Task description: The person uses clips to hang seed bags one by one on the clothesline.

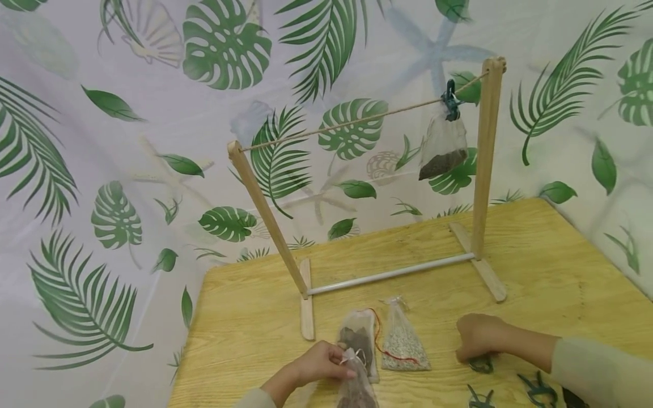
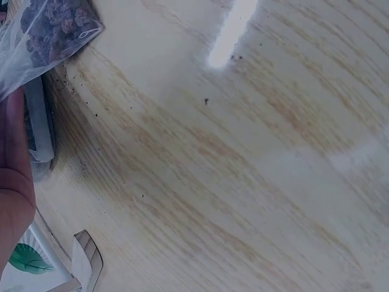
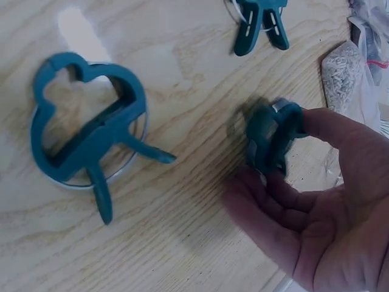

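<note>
My left hand [image 1: 320, 362] pinches the gathered neck of a sheer drawstring bag [image 1: 359, 390] between thumb and fingers. Dark, lumpy pieces fill its bottom, as the left wrist view also shows. Behind it lies another sheer bag [image 1: 359, 339] with dark contents, partly covered. Beside that sits a bag of pale grains [image 1: 403, 340], with a red cord [image 1: 378, 334] running across. Over on the right, my right hand [image 1: 479, 337] holds a dark green plastic clip [image 3: 270, 137] between thumb and fingertips, close over the table. Two similar clips [image 3: 91, 137] lie nearby.
A wooden stand with a left post [image 1: 267, 221] and right post [image 1: 487, 164] carries a rope [image 1: 357, 120]. Near the right post, a green clip [image 1: 450, 102] holds a hanging bag [image 1: 444, 148] with dark contents. A white bar [image 1: 393, 273] joins the feet on the wooden table [image 1: 245, 317].
</note>
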Tool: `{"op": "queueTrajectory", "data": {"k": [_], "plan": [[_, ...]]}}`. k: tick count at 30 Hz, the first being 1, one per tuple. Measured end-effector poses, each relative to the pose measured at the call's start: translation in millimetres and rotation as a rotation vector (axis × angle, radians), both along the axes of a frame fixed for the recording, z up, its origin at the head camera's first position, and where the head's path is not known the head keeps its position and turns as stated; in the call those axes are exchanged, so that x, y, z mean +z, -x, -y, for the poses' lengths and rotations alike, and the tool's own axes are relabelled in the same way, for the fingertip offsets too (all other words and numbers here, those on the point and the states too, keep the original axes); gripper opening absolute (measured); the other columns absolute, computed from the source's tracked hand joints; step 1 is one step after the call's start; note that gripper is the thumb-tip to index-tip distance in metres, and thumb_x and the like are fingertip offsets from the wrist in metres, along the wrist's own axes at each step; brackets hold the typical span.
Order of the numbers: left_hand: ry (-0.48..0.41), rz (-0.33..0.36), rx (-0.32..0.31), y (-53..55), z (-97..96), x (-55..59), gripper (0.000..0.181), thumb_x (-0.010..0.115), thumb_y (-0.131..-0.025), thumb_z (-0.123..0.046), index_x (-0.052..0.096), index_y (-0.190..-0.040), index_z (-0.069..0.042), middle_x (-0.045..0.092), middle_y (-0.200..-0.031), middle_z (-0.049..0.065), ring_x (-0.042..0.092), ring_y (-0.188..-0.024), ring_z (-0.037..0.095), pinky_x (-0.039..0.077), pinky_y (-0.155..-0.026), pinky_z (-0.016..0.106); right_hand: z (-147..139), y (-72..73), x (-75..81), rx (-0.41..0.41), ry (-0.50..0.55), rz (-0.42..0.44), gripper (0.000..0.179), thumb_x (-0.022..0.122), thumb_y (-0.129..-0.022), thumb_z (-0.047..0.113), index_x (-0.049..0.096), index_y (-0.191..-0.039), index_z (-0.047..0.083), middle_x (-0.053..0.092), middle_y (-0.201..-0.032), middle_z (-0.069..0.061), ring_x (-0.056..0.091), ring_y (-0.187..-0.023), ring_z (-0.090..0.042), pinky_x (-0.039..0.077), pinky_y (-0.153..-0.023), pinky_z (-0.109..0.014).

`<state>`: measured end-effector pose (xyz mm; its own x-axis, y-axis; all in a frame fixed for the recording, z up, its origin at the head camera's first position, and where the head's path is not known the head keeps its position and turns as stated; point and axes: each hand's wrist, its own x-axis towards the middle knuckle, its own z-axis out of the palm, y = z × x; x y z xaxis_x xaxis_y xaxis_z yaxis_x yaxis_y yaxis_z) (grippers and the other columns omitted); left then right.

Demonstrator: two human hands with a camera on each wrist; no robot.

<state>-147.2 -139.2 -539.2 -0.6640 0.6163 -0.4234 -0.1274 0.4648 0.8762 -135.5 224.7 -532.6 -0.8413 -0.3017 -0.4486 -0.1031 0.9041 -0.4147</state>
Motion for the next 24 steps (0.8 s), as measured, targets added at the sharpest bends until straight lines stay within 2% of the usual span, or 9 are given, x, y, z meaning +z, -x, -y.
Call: {"op": "queueTrajectory", "data": {"k": [3, 6, 11, 13, 16, 19, 22, 24], "plan": [[-0.005, 0.034, 0.012, -0.8, 0.9, 1.8, 0.019, 0.07, -0.083, -0.004, 0.062, -0.074, 0.01, 0.059, -0.059, -0.008, 0.053, -0.053, -0.001, 0.049, -0.053, 0.017, 1, 0.8, -2.2, 0.015, 0.079, -0.049, 0.023, 0.069, -0.063, 0.012, 0.046, -0.062, 0.01, 0.042, -0.054, 0.002, 0.033, -0.044, -0.008, 0.026, -0.043, -0.02], [-0.008, 0.051, 0.012, -1.3, 1.2, 3.8, 0.016, 0.07, -0.083, -0.004, 0.065, -0.08, 0.011, 0.066, -0.064, -0.005, 0.059, -0.055, 0.002, 0.055, -0.057, 0.024, 1, 2.3, -1.4, 0.038, 0.11, -0.082, 0.026, 0.068, -0.062, 0.004, 0.043, -0.058, 0.011, 0.038, -0.051, 0.004, 0.029, -0.043, -0.007, 0.024, -0.043, -0.019], [-0.002, 0.024, -0.003, -1.9, -0.7, 8.0, 0.022, 0.071, -0.082, -0.003, 0.058, -0.064, -0.004, 0.068, -0.066, 0.0, 0.061, -0.056, 0.002, 0.056, -0.058, 0.028, -2, 7.9, 6.5, 0.031, 0.147, -0.082, 0.025, 0.071, -0.066, -0.002, 0.048, -0.066, 0.008, 0.045, -0.056, 0.0, 0.039, -0.045, -0.008, 0.031, -0.043, -0.02], [-0.004, 0.005, -0.01, -2.4, -2.0, 9.9, 0.03, 0.071, -0.082, -0.003, 0.052, -0.06, -0.01, 0.066, -0.063, -0.003, 0.06, -0.056, 0.001, 0.055, -0.057, 0.025, -4, 10.3, 11.1, 0.028, 0.165, -0.085, 0.024, 0.072, -0.067, -0.003, 0.05, -0.072, 0.006, 0.049, -0.061, -0.002, 0.045, -0.048, -0.009, 0.036, -0.045, -0.021], [-0.006, -0.043, -0.026, -3.2, -3.9, 14.4, 0.037, 0.071, -0.082, -0.004, 0.046, -0.056, -0.012, 0.059, -0.058, -0.008, 0.056, -0.054, -0.001, 0.05, -0.053, 0.018, -7, 13.7, 17.1, 0.035, 0.193, -0.107, 0.022, 0.071, -0.065, -0.003, 0.053, -0.075, 0.005, 0.051, -0.064, -0.001, 0.047, -0.052, -0.01, 0.038, -0.047, -0.022], [-0.014, -0.076, -0.038, -3.0, -6.2, 21.6, 0.038, 0.071, -0.083, -0.006, 0.044, -0.056, -0.005, 0.055, -0.056, -0.009, 0.054, -0.053, -0.001, 0.047, -0.052, 0.015, -9, 16.6, 22.2, 0.044, 0.232, -0.156, 0.021, 0.072, -0.066, 0.0, 0.054, -0.077, 0.004, 0.049, -0.067, 0.0, 0.043, -0.056, -0.01, 0.037, -0.049, -0.022], [-0.014, -0.107, -0.044, -1.6, -8.7, 31.0, 0.028, 0.07, -0.084, -0.007, 0.055, -0.064, 0.007, 0.063, -0.06, 0.005, 0.055, -0.054, 0.001, 0.05, -0.054, 0.019, -10, 19.5, 27.4, 0.043, 0.277, -0.205, 0.021, 0.074, -0.069, 0.006, 0.055, -0.078, 0.005, 0.049, -0.066, 0.002, 0.042, -0.056, -0.009, 0.036, -0.05, -0.023], [-0.012, -0.11, -0.043, 0.3, -10.3, 36.0, 0.022, 0.068, -0.085, -0.007, 0.063, -0.072, 0.01, 0.068, -0.068, 0.015, 0.057, -0.055, 0.003, 0.054, -0.057, 0.024, -11, 21.9, 31.4, 0.043, 0.303, -0.233, 0.023, 0.075, -0.071, 0.011, 0.055, -0.079, 0.005, 0.049, -0.066, 0.002, 0.042, -0.056, -0.009, 0.037, -0.05, -0.023]]}}
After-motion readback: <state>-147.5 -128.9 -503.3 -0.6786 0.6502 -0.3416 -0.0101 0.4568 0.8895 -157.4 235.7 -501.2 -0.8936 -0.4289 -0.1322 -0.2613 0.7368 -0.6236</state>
